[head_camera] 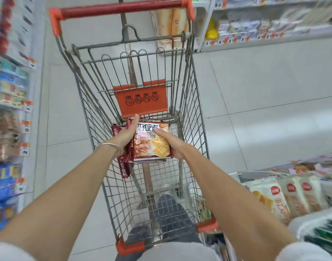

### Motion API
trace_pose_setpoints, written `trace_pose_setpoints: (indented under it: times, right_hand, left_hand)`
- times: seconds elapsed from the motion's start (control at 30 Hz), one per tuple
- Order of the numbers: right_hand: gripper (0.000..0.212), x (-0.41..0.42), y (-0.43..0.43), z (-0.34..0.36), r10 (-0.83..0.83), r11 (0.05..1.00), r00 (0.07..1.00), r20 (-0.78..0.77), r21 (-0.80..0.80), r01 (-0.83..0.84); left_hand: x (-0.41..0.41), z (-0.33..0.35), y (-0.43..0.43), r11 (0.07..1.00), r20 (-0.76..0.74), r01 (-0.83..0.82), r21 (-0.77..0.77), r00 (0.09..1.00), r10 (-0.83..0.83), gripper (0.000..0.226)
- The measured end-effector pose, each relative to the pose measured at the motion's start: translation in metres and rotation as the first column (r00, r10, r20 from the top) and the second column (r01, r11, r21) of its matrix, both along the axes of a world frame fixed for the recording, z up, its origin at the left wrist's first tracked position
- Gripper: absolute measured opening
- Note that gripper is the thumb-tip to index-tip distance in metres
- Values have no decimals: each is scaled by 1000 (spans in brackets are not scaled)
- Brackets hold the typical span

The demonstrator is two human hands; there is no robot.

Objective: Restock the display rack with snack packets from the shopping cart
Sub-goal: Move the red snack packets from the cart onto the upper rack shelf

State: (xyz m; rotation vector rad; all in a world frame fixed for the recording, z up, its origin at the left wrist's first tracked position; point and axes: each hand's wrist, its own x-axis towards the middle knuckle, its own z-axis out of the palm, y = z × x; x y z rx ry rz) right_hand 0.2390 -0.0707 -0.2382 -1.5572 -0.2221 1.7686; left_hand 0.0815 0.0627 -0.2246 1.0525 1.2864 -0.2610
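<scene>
A stack of snack packets is held inside the cart, above its wire floor and just below the red flap of the folded seat; the stack is gripped from both sides. The left hand is curled round the stack's left edge, with the thumb stretched up toward the flap; a thin bracelet is worn on that wrist. The right hand is clasped on the right edge, its thumb laid flat on the face of the top packet, its fingers hidden beneath. Crackers and nuts are printed on the top packet; darker red packets are seen drooping from the stack's lower left, under the left wrist; whether they are touching the cart's floor cannot be told. The red handle is at the cart's far end, away from the person; checked trousers are seen through the mesh at the near end. To the right of the cart's near end, a rack is loaded with pale packets. Blurred stocked shelves are ranged to the left of the cart, and more shelves with price tags are seen beyond its far right corner; grey floor tiles lie around the cart.
</scene>
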Motion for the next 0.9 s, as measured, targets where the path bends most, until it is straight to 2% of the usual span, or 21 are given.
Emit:
trace_pose_setpoints:
  times: [0.07,0.17,0.23,0.37,0.5,0.57,0.63,0.67,0.77,0.8,0.87,0.9]
  right_hand:
    - [56,1,-2,24,9,1000,999,46,20,-10]
    - [49,-1,-12,67,10,998,997,79,58,-15]
    - [42,-5,-21,96,-45,995,995,91,98,36]
    - [34,-20,-48,154,-157,978,974,165,165,130]
    - [20,-39,-93,210,-305,936,924,232,252,246]
    - [17,-47,-121,238,-409,895,872,270,304,325]
    - [14,-53,-154,269,-505,848,798,330,361,387]
    - [12,-57,-174,285,-551,822,755,356,387,418]
    - [12,-69,-237,335,-642,761,643,418,448,469]
    - [17,-72,-259,351,-665,745,594,453,461,482]
    - [52,-78,-299,382,-689,722,473,549,467,511]
    - [70,-80,-320,395,-694,711,417,586,470,523]
  left_hand:
    - [0,18,-6,998,-1,35,51,999,-35,131]
    - [6,89,-35,975,1,73,212,997,-75,123]
    - [6,115,-46,956,52,77,283,994,-96,129]
    - [3,151,-60,920,151,46,389,982,-113,123]
    - [2,205,-91,876,300,60,478,926,-227,113]
    - [4,237,-111,886,353,113,450,888,-293,114]
    - [16,255,-124,846,352,185,500,849,-394,124]
    - [30,260,-130,822,342,206,531,836,-430,121]
    - [37,322,-189,787,448,272,554,699,-557,77]
    - [36,345,-213,758,460,302,579,646,-609,64]
    - [46,378,-254,702,477,312,640,555,-681,42]
    - [54,392,-273,675,487,304,673,504,-713,38]
